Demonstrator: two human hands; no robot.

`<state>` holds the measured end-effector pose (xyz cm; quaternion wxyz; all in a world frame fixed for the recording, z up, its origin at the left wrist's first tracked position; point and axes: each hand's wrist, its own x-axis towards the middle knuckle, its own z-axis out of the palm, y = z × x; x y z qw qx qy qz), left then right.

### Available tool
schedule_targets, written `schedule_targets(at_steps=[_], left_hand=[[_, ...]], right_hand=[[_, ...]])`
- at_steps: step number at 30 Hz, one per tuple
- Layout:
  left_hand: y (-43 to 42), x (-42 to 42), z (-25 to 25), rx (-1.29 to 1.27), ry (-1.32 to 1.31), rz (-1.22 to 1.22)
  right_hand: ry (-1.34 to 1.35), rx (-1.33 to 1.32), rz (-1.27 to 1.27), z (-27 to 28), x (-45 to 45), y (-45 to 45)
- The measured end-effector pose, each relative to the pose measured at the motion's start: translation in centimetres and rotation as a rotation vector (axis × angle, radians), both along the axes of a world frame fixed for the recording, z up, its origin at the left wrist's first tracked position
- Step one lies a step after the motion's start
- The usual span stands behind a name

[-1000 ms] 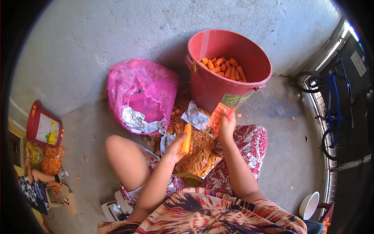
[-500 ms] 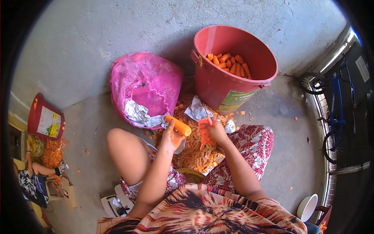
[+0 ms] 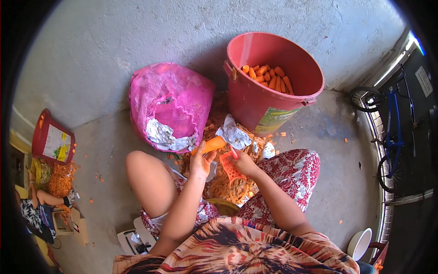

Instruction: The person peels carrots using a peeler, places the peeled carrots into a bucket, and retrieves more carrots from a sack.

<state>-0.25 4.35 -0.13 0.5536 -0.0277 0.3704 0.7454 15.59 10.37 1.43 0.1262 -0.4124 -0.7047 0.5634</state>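
Note:
My left hand (image 3: pixel 200 165) is closed around the lower end of a peeled-looking carrot (image 3: pixel 214 144), which points up and to the right. My right hand (image 3: pixel 244 163) grips an orange-red plastic peeler (image 3: pixel 231 169) with a flat, holed body. The top of the peeler is close to the carrot's far end; whether they touch I cannot tell. Below both hands, a heap of carrot peelings (image 3: pixel 235 189) covers the floor between my legs. Crumpled silvery paper (image 3: pixel 233 135) lies just beyond the hands.
A large red bucket (image 3: pixel 269 109) holding several carrots stands against the wall. Left of it slumps a pink mesh sack (image 3: pixel 182 91). Another person's leg (image 3: pixel 51 199), a smaller red bucket (image 3: pixel 54 139) and a cardboard box (image 3: pixel 80 228) are at left; a blue bicycle (image 3: pixel 393 132) is at right.
The carrot has turned from slanting down to the right to pointing up to the right. My right hand with the peeler has moved left and slightly down, closer to the carrot.

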Motion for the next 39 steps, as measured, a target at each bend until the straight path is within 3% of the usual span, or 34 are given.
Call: schedule_targets(at_steps=[11, 14, 21, 26, 29, 30, 33, 34, 37, 39], left_hand=[[0.4, 0.2, -0.2, -0.023, 0.122, 0.076], [0.2, 0.5, 0.5, 0.012, 0.129, 0.041], [-0.9, 1.2, 1.3, -0.101, 0.043, -0.3], [-0.7, 1.6, 0.2, -0.021, -0.091, -0.377], [-0.7, 2.1, 1.1, -0.015, -0.131, -0.439], [-0.7, 2.3, 1.4, -0.015, -0.138, -0.461], [-1.0, 2.6, 1.2, -0.032, -0.147, -0.614], [-1.0, 3.6, 2.0, -0.139, -0.098, -0.564], [-1.1, 3.3, 1.5, 0.041, -0.277, -0.748], [-1.1, 3.5, 1.2, 0.01, -0.339, -0.734]], right_hand=[[0.023, -0.025, 0.054, 0.1, -0.1, -0.3], [0.039, 0.014, -0.037, -0.2, -0.1, -0.2], [0.183, -0.046, -0.366, -1.1, 0.4, 2.5], [0.334, 0.057, -0.802, -0.9, 1.4, 4.3], [0.56, 0.215, -0.989, 0.1, 1.7, 5.1], [0.551, 0.198, -1.002, 2.5, 1.6, 4.5], [0.574, 0.359, -0.973, 2.6, 1.5, 4.4], [0.445, 0.381, -0.95, 3.2, 1.3, 3.6], [0.287, 0.595, -0.846, 2.9, -0.2, 1.9], [0.289, 0.599, -0.819, 3.2, -0.8, 1.2]])
